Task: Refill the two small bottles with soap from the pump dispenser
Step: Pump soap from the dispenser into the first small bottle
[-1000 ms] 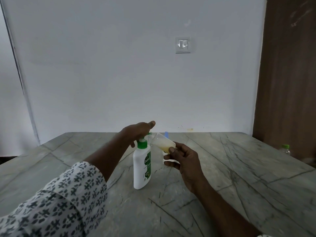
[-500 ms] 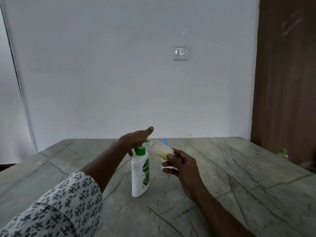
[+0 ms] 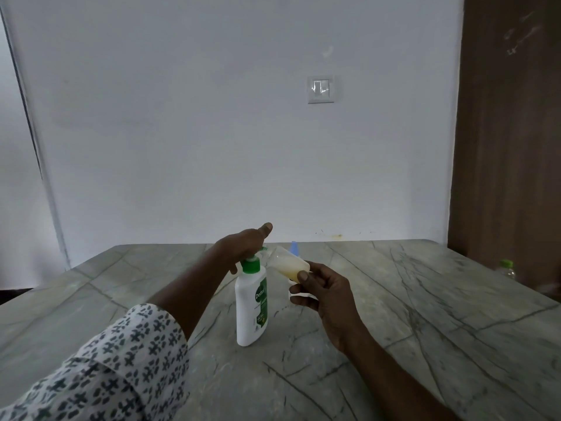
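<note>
A white pump dispenser [image 3: 251, 302] with a green collar and label stands upright on the marble table [image 3: 425, 314]. My left hand [image 3: 243, 246] rests on its pump head, palm down and thumb stretched out. My right hand [image 3: 321, 291] pinches a small clear bottle [image 3: 288, 262], tilted with its mouth against the green nozzle; yellowish soap lies in its lower part. A blue-capped item [image 3: 294, 247] peeks out just behind the small bottle, mostly hidden.
A clear bottle with a green cap [image 3: 506, 268] stands beyond the table's right edge, by the brown wooden door [image 3: 510, 132]. A white wall with a light switch [image 3: 321, 89] rises behind the table.
The pump head sits slightly lower under my left hand. The small bottle stays at the nozzle. The camera view has shifted a little.
</note>
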Demonstrator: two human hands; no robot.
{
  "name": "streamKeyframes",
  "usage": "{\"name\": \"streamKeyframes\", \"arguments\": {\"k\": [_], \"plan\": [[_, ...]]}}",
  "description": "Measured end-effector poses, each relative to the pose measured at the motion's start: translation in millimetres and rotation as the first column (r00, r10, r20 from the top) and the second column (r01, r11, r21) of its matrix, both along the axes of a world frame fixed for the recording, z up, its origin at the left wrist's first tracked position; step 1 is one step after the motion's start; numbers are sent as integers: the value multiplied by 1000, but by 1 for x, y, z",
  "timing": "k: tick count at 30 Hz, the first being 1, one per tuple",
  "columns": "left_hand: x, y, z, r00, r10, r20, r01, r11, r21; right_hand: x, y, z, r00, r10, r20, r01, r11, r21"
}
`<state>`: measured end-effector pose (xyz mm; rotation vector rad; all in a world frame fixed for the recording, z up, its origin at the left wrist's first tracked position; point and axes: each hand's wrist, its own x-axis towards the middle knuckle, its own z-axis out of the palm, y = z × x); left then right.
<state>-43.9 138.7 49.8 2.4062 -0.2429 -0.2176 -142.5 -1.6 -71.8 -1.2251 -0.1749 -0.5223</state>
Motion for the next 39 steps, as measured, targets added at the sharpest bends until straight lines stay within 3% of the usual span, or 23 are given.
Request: {"name": "streamKeyframes", "arguments": {"k": [8,17,30,39], "plan": [[1,1,-6,999,9,-35,-10,1000,-21,0,0,-1,1000,-15,-14,15,1000,-4],[-3,1,10,1000,-24,9,23,998,58,-1,0,3,1000,-1,-1,1,1000,10],[1,0,-4,1000,2,-26,-3,1000,-23,-1,1,-1,1000,5,-14,-5,1000,5],[0,2,3,999,-27,-35,27,999,21,-1,0,1,1000,14,-9,-14,1000,5]]}}
